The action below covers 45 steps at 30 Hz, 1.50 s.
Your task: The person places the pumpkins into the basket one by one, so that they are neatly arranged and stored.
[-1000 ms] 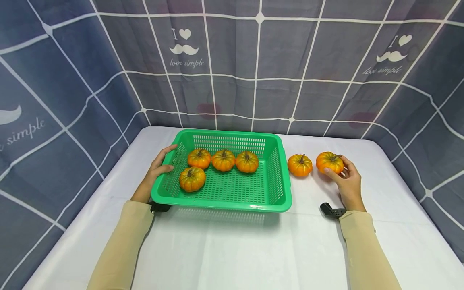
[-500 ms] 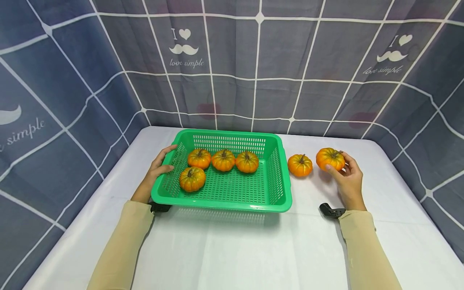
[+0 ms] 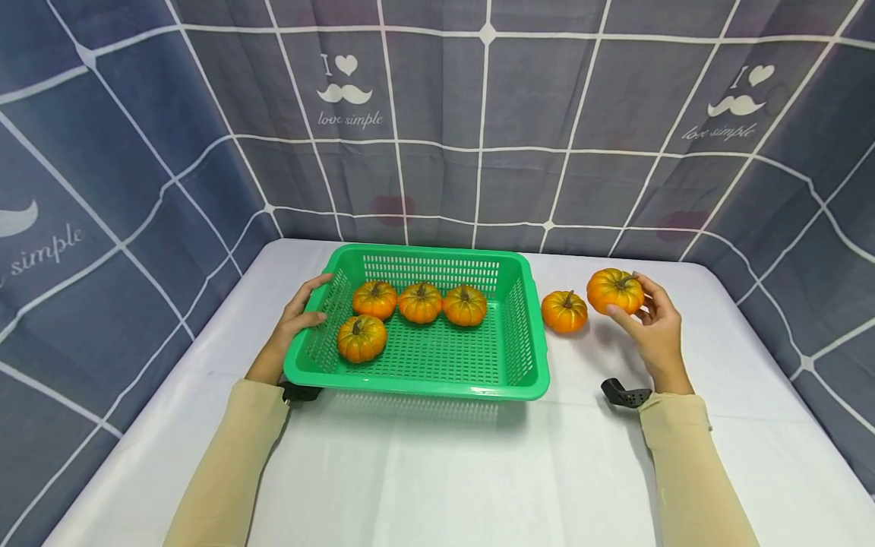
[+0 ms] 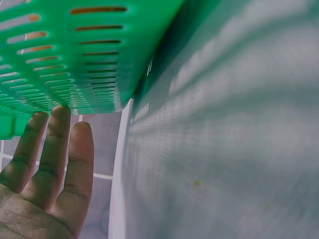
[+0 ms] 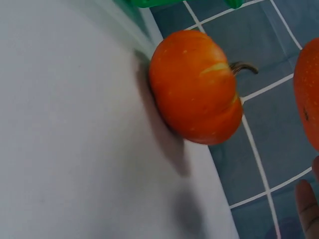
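Observation:
My right hand [image 3: 658,330] holds a small orange pumpkin [image 3: 614,291] between thumb and fingers, raised off the table. To its left, a second small pumpkin [image 3: 564,312] sits on the white cloth beside the green plastic basket [image 3: 451,361]. That one fills the middle of the right wrist view, while the held pumpkin [image 5: 309,94] is cut off at the right edge. Inside the basket, a row of three pumpkins [image 3: 420,303] lies towards the back, with another pumpkin [image 3: 361,339] at front left. My left hand [image 3: 285,334] rests against the basket's left side, fingers [image 4: 47,169] extended by its slotted wall.
A white cloth covers the table [image 3: 437,471]. Grey-blue curtains [image 3: 437,182] with white grid lines stand behind and on both sides. A black wrist-worn device [image 3: 625,394] projects from my right wrist.
My right hand has lifted its pumpkin upward from the table and shifted it slightly left. The left hand and basket stay put.

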Available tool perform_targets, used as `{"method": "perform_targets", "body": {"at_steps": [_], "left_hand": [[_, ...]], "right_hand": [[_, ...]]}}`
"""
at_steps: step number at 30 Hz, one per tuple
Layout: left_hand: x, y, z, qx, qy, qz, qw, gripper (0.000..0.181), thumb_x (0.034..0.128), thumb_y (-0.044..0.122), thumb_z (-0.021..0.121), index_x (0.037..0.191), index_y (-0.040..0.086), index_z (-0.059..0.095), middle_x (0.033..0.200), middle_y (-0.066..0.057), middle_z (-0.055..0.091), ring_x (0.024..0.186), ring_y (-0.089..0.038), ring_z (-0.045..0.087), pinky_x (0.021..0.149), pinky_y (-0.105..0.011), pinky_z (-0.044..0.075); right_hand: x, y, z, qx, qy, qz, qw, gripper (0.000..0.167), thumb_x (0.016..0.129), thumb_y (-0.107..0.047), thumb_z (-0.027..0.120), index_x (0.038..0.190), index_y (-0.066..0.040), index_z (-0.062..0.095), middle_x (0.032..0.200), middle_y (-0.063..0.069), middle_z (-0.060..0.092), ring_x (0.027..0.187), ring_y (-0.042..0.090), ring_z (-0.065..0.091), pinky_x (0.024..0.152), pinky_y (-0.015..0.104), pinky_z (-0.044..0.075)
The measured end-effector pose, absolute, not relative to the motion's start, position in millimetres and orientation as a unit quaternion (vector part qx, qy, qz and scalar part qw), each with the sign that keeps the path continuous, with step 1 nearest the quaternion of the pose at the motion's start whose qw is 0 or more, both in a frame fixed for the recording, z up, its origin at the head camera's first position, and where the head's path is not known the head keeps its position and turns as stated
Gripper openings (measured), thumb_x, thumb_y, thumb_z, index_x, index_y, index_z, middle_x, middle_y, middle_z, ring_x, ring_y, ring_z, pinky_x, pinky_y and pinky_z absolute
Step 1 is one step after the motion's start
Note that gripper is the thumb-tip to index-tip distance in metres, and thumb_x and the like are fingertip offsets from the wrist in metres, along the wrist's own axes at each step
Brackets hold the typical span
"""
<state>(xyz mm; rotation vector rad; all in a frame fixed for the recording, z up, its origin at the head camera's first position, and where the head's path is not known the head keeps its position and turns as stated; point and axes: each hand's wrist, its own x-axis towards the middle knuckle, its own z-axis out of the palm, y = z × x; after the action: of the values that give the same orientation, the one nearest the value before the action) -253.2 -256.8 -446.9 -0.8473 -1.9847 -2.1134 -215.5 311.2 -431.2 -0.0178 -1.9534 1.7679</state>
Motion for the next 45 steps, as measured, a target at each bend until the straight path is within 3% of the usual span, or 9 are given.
{"method": "perform_targets", "body": {"at_steps": [7, 13, 21, 29, 36, 42, 45], "left_hand": [[-249.8, -257.6, -444.7, -0.260, -0.645, -0.718, 0.034, 0.069, 0.0927, -0.010, 0.045, 0.157, 0.015, 0.053, 0.145, 0.002, 0.062, 0.120, -0.012, 0.065, 0.093, -0.022, 0.056], [-249.5, -257.1, -444.5, -0.265, -0.657, -0.704, 0.048, 0.070, 0.0922, -0.011, 0.044, 0.157, 0.012, 0.053, 0.148, 0.003, 0.060, 0.124, -0.010, 0.062, 0.097, -0.021, 0.052], [-249.4, -255.1, -442.9, -0.237, -0.664, -0.708, 0.037, 0.069, 0.0921, -0.009, 0.044, 0.158, 0.011, 0.051, 0.148, 0.004, 0.058, 0.120, -0.011, 0.062, 0.094, -0.020, 0.053], [-248.4, -255.1, -443.0, -0.252, -0.655, -0.712, 0.038, 0.069, 0.0922, -0.010, 0.044, 0.156, 0.014, 0.054, 0.148, 0.002, 0.059, 0.122, -0.010, 0.062, 0.095, -0.021, 0.053], [-250.6, -257.3, -442.8, -0.265, -0.705, -0.654, 0.073, 0.068, 0.0905, -0.006, 0.048, 0.156, 0.011, 0.054, 0.152, 0.018, 0.049, 0.144, 0.001, 0.038, 0.113, -0.024, 0.031], [-252.2, -259.0, -443.6, -0.273, -0.716, -0.637, 0.085, 0.068, 0.0896, -0.005, 0.050, 0.156, 0.009, 0.054, 0.152, 0.022, 0.048, 0.147, 0.002, 0.032, 0.117, -0.032, 0.026], [-252.0, -259.5, -443.9, -0.273, -0.715, -0.638, 0.086, 0.068, 0.0896, -0.005, 0.050, 0.155, 0.012, 0.055, 0.152, 0.022, 0.048, 0.148, 0.001, 0.032, 0.118, -0.037, 0.026]], "right_hand": [[-212.3, 308.2, -416.3, 0.036, -0.773, 0.594, 0.218, 0.072, 0.092, 0.011, 0.078, 0.157, -0.005, 0.055, 0.147, -0.003, 0.056, 0.120, 0.009, 0.053, 0.097, 0.012, 0.045], [-205.2, 302.0, -401.4, 0.079, -0.786, 0.584, 0.187, 0.075, 0.091, 0.012, 0.079, 0.159, -0.003, 0.052, 0.150, -0.003, 0.054, 0.121, 0.010, 0.053, 0.097, 0.011, 0.046], [-197.6, 293.7, -386.7, 0.139, -0.798, 0.563, 0.166, 0.077, 0.087, 0.017, 0.079, 0.157, -0.006, 0.056, 0.144, -0.013, 0.057, 0.124, 0.007, 0.057, 0.098, 0.010, 0.048], [-195.1, 285.3, -378.4, 0.189, -0.812, 0.530, 0.158, 0.077, 0.082, 0.021, 0.080, 0.153, -0.003, 0.059, 0.146, -0.007, 0.060, 0.119, 0.006, 0.060, 0.097, 0.011, 0.049], [-191.3, 277.2, -371.5, 0.213, -0.822, 0.509, 0.141, 0.078, 0.079, 0.020, 0.083, 0.151, 0.008, 0.056, 0.142, -0.014, 0.059, 0.120, 0.002, 0.061, 0.098, 0.011, 0.049], [-186.7, 269.5, -364.3, 0.240, -0.831, 0.484, 0.132, 0.080, 0.075, 0.018, 0.088, 0.148, 0.007, 0.059, 0.141, -0.014, 0.059, 0.121, 0.001, 0.061, 0.100, 0.011, 0.048], [-185.5, 265.2, -359.3, 0.258, -0.835, 0.468, 0.130, 0.081, 0.073, 0.017, 0.090, 0.147, 0.006, 0.060, 0.141, -0.008, 0.062, 0.119, 0.003, 0.062, 0.100, 0.011, 0.048]]}}
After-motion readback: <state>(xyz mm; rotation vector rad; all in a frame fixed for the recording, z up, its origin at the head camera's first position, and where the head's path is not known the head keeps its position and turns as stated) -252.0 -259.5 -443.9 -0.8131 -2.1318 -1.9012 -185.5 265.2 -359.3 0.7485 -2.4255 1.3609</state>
